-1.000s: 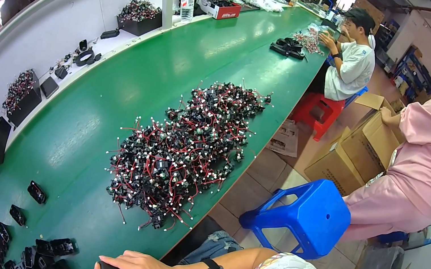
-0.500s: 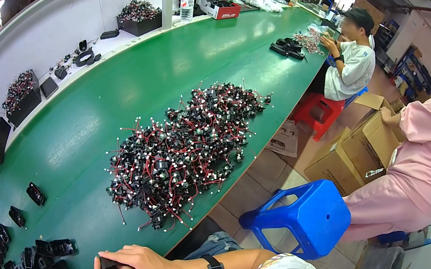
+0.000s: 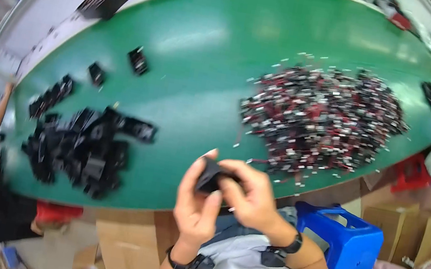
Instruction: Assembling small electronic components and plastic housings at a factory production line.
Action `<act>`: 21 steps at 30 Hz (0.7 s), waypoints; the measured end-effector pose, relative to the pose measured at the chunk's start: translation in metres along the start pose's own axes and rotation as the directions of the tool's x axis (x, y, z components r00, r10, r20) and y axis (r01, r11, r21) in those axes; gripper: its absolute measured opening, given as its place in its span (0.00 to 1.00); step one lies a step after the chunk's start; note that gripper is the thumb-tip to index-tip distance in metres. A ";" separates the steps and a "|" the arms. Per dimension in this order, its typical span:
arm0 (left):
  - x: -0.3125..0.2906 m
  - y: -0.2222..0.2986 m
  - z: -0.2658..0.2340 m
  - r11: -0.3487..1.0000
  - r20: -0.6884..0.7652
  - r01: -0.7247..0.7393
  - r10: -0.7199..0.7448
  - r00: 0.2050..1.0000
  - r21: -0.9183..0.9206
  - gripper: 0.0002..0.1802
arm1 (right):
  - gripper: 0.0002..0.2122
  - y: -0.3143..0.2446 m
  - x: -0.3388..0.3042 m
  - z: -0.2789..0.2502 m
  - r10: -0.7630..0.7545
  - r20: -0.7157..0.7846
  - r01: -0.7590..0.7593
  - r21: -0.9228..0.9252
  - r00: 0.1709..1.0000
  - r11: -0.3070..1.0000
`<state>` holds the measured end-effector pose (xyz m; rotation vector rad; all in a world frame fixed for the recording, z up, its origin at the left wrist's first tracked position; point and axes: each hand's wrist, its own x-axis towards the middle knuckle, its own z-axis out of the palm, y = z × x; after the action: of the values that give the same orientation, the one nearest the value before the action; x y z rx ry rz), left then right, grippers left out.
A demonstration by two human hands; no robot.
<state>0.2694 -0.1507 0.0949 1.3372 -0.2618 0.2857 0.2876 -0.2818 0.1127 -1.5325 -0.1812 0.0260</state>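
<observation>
Black part (image 3: pixel 211 179) now raised off the green table (image 3: pixel 205 63), both hands' grip clamped on it

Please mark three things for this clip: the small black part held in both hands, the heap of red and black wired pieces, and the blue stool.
small black part (image 3: pixel 210 177), head view, on its dark upper face.
heap of wired pieces (image 3: pixel 322 119), head view, middle of the heap.
blue stool (image 3: pixel 349 244), head view, on its seat.
</observation>
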 end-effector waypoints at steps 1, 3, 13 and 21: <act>0.000 0.003 -0.005 1.000 0.021 -0.001 0.001 1.000 0.024 0.32 | 0.12 -0.001 0.001 0.003 0.027 0.015 -0.028 0.052 1.000 0.998; -0.002 0.010 -0.012 0.996 0.026 0.058 -0.060 0.998 0.067 0.30 | 0.12 0.006 0.006 0.002 -0.074 0.039 0.075 -0.032 0.997 0.997; 0.007 0.018 -0.039 0.989 -0.031 0.144 -0.145 0.989 -0.009 0.32 | 0.19 0.011 0.023 -0.011 0.302 0.450 -0.542 0.700 0.841 0.466; 0.027 0.032 -0.033 0.963 0.112 -0.061 0.032 0.993 0.263 0.31 | 0.22 0.043 0.008 0.017 -0.311 0.545 -0.612 0.769 0.778 -0.184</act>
<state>0.2839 -0.1109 0.1262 1.6168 -0.3546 0.2971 0.2975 -0.2621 0.0710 0.3041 -0.3358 0.7775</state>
